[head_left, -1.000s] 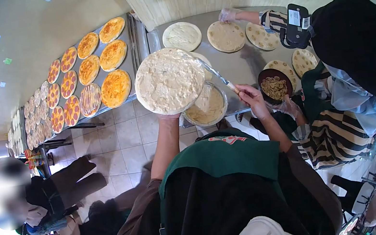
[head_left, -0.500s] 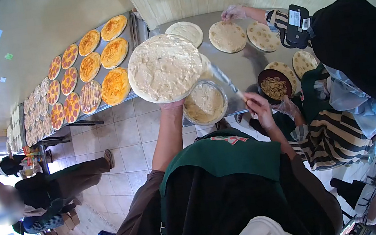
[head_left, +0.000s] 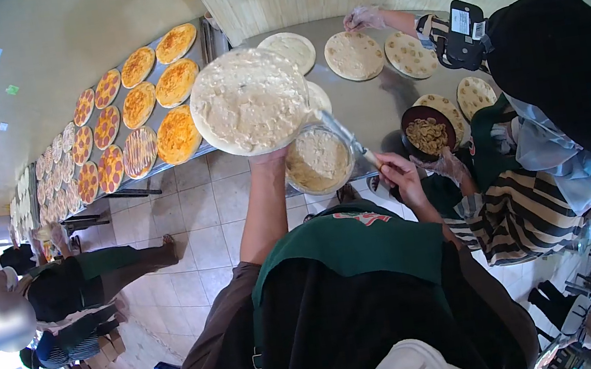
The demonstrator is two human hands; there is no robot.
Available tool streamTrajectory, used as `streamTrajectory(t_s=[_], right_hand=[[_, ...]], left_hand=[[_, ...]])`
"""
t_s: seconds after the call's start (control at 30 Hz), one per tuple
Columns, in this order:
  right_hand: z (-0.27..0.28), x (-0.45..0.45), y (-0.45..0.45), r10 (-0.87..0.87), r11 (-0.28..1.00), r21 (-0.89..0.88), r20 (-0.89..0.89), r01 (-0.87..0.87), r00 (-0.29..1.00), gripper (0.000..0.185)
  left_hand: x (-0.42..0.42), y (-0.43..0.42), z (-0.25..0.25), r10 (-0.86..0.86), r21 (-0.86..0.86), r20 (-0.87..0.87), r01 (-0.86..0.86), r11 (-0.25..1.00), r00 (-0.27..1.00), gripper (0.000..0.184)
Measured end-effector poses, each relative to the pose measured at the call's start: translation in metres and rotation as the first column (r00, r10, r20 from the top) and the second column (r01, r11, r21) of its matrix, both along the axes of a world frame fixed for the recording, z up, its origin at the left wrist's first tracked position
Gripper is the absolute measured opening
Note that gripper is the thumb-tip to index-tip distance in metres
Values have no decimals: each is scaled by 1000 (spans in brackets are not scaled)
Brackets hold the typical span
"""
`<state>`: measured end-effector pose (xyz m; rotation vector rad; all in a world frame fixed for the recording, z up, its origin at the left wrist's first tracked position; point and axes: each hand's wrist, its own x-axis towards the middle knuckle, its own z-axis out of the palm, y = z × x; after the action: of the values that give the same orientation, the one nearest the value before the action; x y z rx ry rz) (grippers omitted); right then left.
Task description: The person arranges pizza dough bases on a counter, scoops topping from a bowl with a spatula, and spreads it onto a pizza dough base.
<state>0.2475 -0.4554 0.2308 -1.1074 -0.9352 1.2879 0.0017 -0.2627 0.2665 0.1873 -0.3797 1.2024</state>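
Observation:
My left hand (head_left: 270,156) carries a round pizza base (head_left: 248,100) from beneath, its fingers mostly hidden under the dough. Thick, pale creamy spread covers the top of the base almost to the rim. In my right hand (head_left: 398,171) is the handle of a spatula (head_left: 343,134), whose blade meets the right edge of the base. Just below the base stands a round tub (head_left: 321,161) partly filled with the same pale spread. Another white-coated base (head_left: 288,49) lies on the metal table behind the one I hold.
To my right, a co-worker's gloved hand (head_left: 364,18) hovers at a topped base (head_left: 354,56); their other hand (head_left: 449,164) is at a bowl of sliced topping (head_left: 428,131). Rows of topped pizzas (head_left: 178,135) fill the left table. Another person (head_left: 59,292) stands at lower left.
The pizza base has shifted slightly left. My spatula has moved left and down, and its blade now shows at the base's right edge. The person at lower left has changed posture.

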Motion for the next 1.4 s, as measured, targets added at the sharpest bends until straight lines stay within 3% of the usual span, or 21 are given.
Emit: streamTrajectory(t_s=[0.13, 0.2, 0.53, 0.63, 0.73, 0.93, 1.07, 1.3, 1.4], right_hand=[[12, 1, 13, -37, 995, -90, 0, 37, 999, 30], [10, 1, 16, -51, 993, -102, 19, 52, 999, 30], [-10, 1, 27, -27, 999, -22, 120, 30, 992, 32], [-14, 4, 15, 16, 999, -40, 84, -13, 996, 32], [-3, 13, 9, 49, 985, -167, -4, -48, 999, 32], [-5, 8, 39, 18, 997, -78, 105, -10, 994, 32], [-7, 7, 37, 19, 999, -31, 61, -17, 998, 32], [1, 15, 7, 84, 989, -126, 47, -77, 995, 31], [4, 7, 16, 8, 988, -153, 14, -5, 1000, 31]], left_hand=[[-21, 3, -23, -10, -194, -310, -53, 980, 951, 71], [-25, -3, -32, -20, -246, -347, -71, 967, 937, 71], [-24, -11, -57, -41, -268, -273, -35, 963, 961, 71], [-24, -1, -48, -21, -224, -258, -39, 974, 966, 71], [-44, -4, -39, -24, -212, -261, -33, 977, 965, 71], [-45, -21, -46, -48, -259, -287, -30, 965, 957, 71], [-21, -3, -47, -17, -230, -279, -49, 972, 960, 71], [-47, -6, -37, 8, -188, -311, -70, 980, 950, 70], [-33, -12, -48, 52, -214, -323, -126, 969, 945, 70]])
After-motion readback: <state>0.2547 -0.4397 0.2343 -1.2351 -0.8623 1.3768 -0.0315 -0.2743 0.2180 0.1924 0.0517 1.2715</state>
